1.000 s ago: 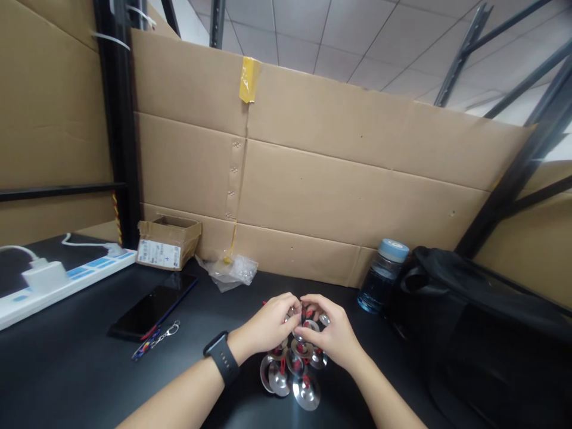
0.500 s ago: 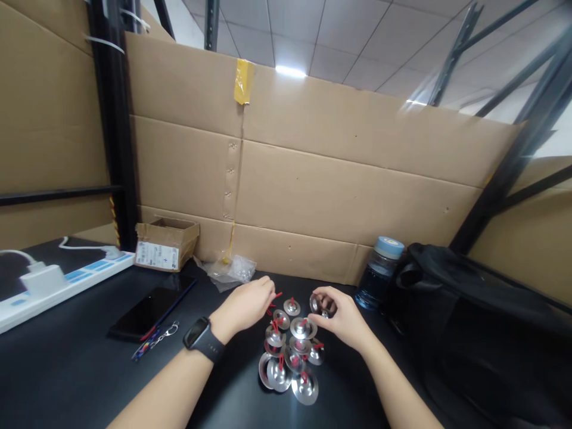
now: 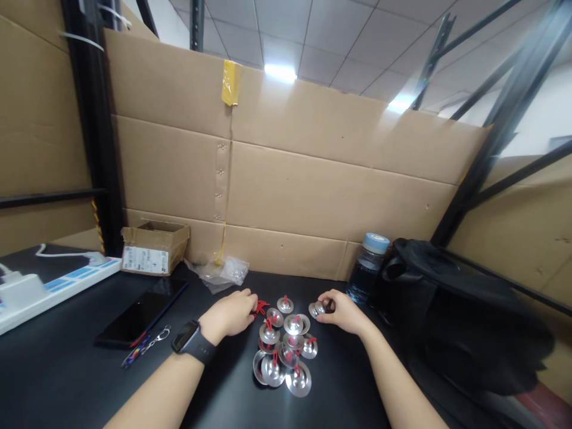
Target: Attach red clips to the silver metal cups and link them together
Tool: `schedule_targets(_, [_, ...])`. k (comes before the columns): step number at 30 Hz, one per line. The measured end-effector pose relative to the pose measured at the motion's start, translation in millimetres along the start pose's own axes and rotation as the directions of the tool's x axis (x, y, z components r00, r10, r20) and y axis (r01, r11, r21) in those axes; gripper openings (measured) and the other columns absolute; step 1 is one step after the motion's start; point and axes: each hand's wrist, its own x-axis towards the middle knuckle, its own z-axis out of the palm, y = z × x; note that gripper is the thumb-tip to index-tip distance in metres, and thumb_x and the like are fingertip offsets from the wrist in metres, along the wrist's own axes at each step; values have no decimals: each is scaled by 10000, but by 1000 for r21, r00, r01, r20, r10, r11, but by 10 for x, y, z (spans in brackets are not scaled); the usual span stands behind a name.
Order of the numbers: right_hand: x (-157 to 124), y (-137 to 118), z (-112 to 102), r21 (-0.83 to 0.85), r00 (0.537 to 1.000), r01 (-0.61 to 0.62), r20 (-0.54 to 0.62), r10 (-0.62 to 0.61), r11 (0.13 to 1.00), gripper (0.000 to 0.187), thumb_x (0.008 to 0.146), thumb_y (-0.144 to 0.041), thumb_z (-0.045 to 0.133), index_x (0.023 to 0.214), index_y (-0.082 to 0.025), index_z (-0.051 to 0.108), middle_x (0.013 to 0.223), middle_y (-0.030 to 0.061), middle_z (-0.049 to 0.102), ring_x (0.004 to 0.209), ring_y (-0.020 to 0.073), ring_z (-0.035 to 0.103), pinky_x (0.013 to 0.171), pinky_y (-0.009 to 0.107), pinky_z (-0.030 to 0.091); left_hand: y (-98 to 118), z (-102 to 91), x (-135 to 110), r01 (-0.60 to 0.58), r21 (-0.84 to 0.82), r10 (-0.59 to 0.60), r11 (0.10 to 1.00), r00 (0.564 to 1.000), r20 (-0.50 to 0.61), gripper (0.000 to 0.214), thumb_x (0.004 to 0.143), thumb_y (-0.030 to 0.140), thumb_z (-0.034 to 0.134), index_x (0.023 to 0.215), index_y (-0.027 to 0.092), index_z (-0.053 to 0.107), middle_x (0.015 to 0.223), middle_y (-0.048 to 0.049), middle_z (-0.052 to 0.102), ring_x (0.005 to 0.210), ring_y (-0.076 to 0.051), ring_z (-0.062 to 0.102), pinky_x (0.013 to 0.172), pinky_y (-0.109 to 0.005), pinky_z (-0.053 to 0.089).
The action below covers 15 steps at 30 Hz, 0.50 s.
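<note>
Small metal finger cymbals point(image 3: 269, 332) with red cord loops lie in an overlapping cluster on the black table, between my two hands. To the left of the cluster, my left hand point(image 3: 230, 314) rests low with curled fingers closed at a bunch of red cords point(image 3: 261, 307); the fingertips are partly hidden. On the other side, my right hand point(image 3: 343, 312) pinches a pair of finger cymbals point(image 3: 319, 308) close to the tabletop, partly covering them. One single cymbal point(image 3: 285, 304) sits at the far end of the cluster.
A phone point(image 3: 142, 313) and a key lanyard point(image 3: 145, 345) lie at left, near a white power strip point(image 3: 67, 283). Behind stand a small cardboard box point(image 3: 154, 247) and a plastic bag point(image 3: 221, 271). A water bottle point(image 3: 367, 268) and black bag point(image 3: 460, 316) stand at right.
The whole view has swung slightly right. My right hand has lowered its cymbals from a tilted pose to a flatter one near the table. My left hand has come down with the red cords.
</note>
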Motion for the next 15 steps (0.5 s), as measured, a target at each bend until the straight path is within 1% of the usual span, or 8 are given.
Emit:
schedule_targets(3, [4,-16,26,36,999,6,35,-8,999,402,658,-329,865,1015,-184,752,919,32,652,733,158,588,703,285,495,47,-17,-10,3,-25,-3,1000,1000,5,253,793,147,643,1039,205,628,1094,-94,648,980,-274,675,855,-348,505])
schedule_targets(5, [5,-29,44,40,998,9,54,-11,999,406,665,-335,864,1024,-181,755,928,34,651,734,155,587,713,288,501,61,-19,-12,9,-47,-8,999,1000,5,330,774,114,655,1090,205,622,1127,-95,646,1024,-278,675,888,-346,507])
schedule_targets(7, [5,-33,59,34,998,14,65,-16,999,402,670,-339,862,1025,-182,758,929,34,650,741,156,591,728,293,508,66,-11,-11,19,-71,-20,997,1000,-15,464,781,95,650,1228,205,593,1219,-113,626,1084,-291,670,932,-358,504])
schedule_targets(9, [5,-30,66,25,998,17,67,-18,1000,401,678,-340,856,1036,-185,761,934,35,655,747,159,597,740,299,514,64,8,-4,26,-90,-30,996,999,-44,624,795,85,636,1393,215,515,1330,-132,580,1128,-304,664,960,-374,503])
schedule_targets(10, [4,-29,67,17,998,18,66,-19,1000,402,681,-338,853,1042,-187,761,937,37,659,754,162,600,746,303,517,61,21,1,20,-96,-25,995,998,-55,671,805,80,623,1444,227,483,1364,-134,562,1140,-306,662,969,-377,503])
schedule_targets(12, [2,-33,65,0,998,23,63,-23,1000,397,690,-333,845,1050,-189,759,944,42,666,775,171,608,761,310,519,49,53,19,-15,-103,9,995,998,-60,659,825,75,594,1453,256,506,1354,-119,573,1146,-293,661,988,-365,496])
schedule_targets(15, [-5,-65,61,-23,998,30,60,-28,999,386,703,-314,832,1061,-190,752,965,51,672,807,184,619,780,319,522,30,103,53,-82,-101,75,992,995,-65,552,834,65,569,1339,279,631,1263,-93,627,1157,-271,645,1021,-343,478])
